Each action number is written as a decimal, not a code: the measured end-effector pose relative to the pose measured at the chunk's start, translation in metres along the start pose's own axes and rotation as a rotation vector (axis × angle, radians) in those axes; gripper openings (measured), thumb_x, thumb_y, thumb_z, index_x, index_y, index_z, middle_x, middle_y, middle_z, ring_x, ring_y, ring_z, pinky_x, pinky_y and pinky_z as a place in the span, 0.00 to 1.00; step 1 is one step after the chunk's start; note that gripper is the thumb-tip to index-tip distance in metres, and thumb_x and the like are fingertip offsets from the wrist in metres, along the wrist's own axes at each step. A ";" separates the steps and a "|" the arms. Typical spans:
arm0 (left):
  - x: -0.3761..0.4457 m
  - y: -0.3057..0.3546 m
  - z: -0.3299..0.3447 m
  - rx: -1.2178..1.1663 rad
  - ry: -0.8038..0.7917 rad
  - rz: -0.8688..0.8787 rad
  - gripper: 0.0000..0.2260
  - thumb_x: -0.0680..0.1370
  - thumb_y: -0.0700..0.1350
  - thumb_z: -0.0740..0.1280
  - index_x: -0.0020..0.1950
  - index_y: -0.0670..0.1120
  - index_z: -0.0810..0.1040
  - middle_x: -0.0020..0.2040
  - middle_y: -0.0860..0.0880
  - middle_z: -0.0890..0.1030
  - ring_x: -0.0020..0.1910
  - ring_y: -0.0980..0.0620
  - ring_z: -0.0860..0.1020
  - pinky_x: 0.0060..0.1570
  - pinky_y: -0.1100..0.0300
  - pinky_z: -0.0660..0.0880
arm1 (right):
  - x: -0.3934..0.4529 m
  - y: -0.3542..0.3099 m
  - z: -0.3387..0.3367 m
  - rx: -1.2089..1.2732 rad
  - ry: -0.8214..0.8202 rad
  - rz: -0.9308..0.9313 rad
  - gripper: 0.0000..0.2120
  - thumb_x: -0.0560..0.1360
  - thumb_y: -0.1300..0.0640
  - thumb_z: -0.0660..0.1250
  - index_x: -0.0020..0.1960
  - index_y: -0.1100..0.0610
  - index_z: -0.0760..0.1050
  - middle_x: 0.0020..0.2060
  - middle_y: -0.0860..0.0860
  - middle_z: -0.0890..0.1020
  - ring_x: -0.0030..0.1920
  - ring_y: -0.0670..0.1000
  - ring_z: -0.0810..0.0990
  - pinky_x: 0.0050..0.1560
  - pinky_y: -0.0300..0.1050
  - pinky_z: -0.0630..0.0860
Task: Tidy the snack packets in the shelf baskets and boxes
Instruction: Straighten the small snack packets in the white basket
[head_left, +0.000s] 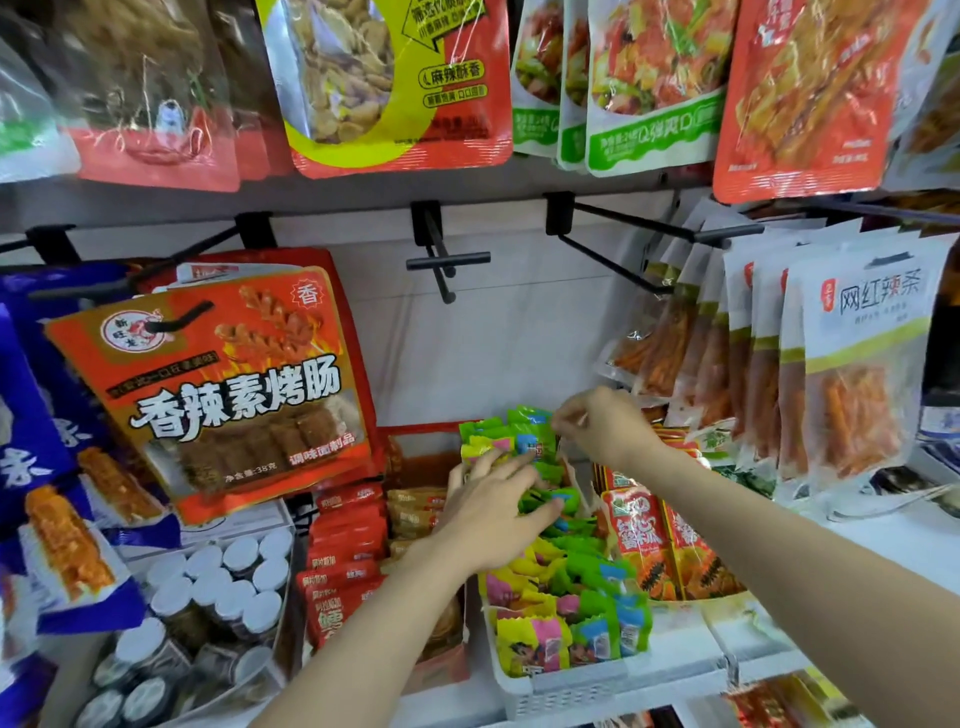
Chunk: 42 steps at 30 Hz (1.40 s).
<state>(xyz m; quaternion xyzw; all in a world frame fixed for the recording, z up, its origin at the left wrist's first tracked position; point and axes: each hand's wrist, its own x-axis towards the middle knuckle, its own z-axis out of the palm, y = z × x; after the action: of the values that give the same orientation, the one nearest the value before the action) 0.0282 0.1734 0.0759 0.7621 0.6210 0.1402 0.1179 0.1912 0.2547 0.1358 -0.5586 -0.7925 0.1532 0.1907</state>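
Presently the left hand (493, 512) lies palm down on the green and yellow snack packets (566, 587), fingers spread and nearly straight, pressing the pile rather than gripping any one packet. The right hand (605, 428), at one o'clock from the left, has its fingertips drawn together at the top edge of the rear packets; whether they actually pinch a packet cannot be told. Both hands work over the white slotted basket (566, 688), which sits on the shelf edge and holds the packets standing in rough rows, front to back. At three o'clock from the basket stand orange packets (641, 545), upright and touching its side. At nine o'clock lie red packets (345, 564) in a stack, and further that way a clear box of white-lidded jars (223, 587). At twelve o'clock an empty black hook (441, 257) juts from the back panel. At ten o'clock hangs a large orange bag (218, 384).
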 end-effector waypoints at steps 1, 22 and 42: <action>0.000 0.000 0.001 0.005 0.009 0.004 0.18 0.79 0.67 0.53 0.59 0.58 0.73 0.76 0.60 0.63 0.77 0.54 0.52 0.71 0.45 0.49 | 0.002 0.002 0.002 -0.017 0.012 -0.008 0.10 0.77 0.53 0.69 0.55 0.54 0.83 0.52 0.53 0.84 0.50 0.52 0.82 0.52 0.43 0.75; -0.010 0.006 -0.003 -0.083 0.026 -0.042 0.18 0.79 0.64 0.57 0.63 0.59 0.75 0.70 0.59 0.72 0.76 0.56 0.55 0.71 0.49 0.50 | -0.048 -0.003 -0.055 0.228 0.398 -0.157 0.08 0.76 0.56 0.70 0.41 0.54 0.72 0.30 0.43 0.79 0.31 0.37 0.77 0.32 0.30 0.69; -0.066 0.053 -0.032 -1.197 0.151 -0.248 0.13 0.76 0.43 0.72 0.58 0.42 0.79 0.55 0.45 0.84 0.54 0.52 0.81 0.51 0.56 0.79 | -0.082 -0.026 -0.106 0.781 0.190 0.083 0.06 0.74 0.59 0.72 0.48 0.61 0.80 0.39 0.55 0.86 0.36 0.49 0.86 0.32 0.40 0.82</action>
<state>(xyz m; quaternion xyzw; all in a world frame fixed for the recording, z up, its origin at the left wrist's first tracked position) 0.0526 0.0984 0.1201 0.4737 0.5250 0.5035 0.4964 0.2447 0.1715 0.2307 -0.4875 -0.6303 0.3980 0.4545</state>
